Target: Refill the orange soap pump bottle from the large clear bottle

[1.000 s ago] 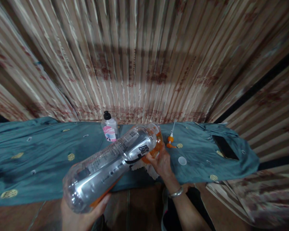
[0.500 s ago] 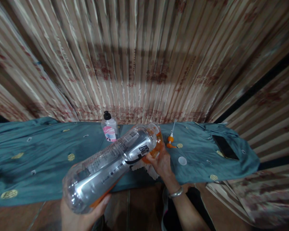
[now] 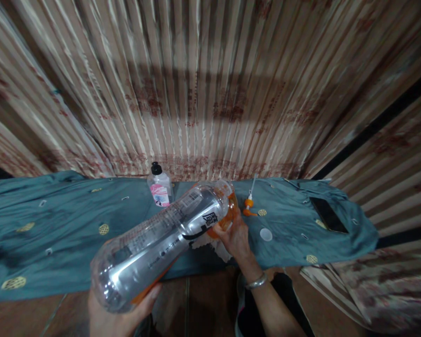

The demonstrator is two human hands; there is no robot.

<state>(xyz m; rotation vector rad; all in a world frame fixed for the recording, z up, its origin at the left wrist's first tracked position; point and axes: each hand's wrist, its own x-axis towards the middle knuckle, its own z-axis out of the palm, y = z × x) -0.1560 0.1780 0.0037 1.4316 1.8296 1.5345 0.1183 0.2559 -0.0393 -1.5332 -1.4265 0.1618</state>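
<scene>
My left hand point(image 3: 122, 318) grips the base of a large clear plastic bottle point(image 3: 154, 248), which is tilted with its neck up to the right. The bottle has a label with black print and a little orange along its underside. At its mouth is a smaller orange bottle point(image 3: 229, 215), partly hidden behind the large one, and my right hand point(image 3: 235, 236) is closed around it. Below them a white crumpled tissue point(image 3: 219, 248) lies on the cloth. An orange pump top point(image 3: 249, 203) with a clear tube lies just right of the orange bottle.
Behind the large bottle stands a clear bottle point(image 3: 160, 189) with a black cap and pink label. A round white disc point(image 3: 265, 234) and a black phone point(image 3: 328, 215) lie to the right on the green cloth point(image 3: 70, 224). A pleated curtain point(image 3: 203, 93) hangs behind.
</scene>
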